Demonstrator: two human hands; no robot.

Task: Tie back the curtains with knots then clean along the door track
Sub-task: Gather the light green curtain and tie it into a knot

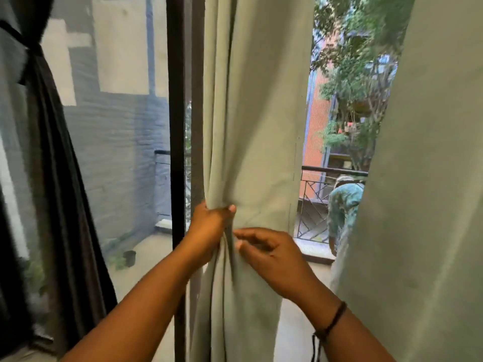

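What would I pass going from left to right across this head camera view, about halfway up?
Dark tied-back curtain → screened window pane → dark door frame post → pale green curtain panel → balcony railing in the open gap → second pale green curtain at the right edge.

balcony floor [146,253], small dark pot [130,258]
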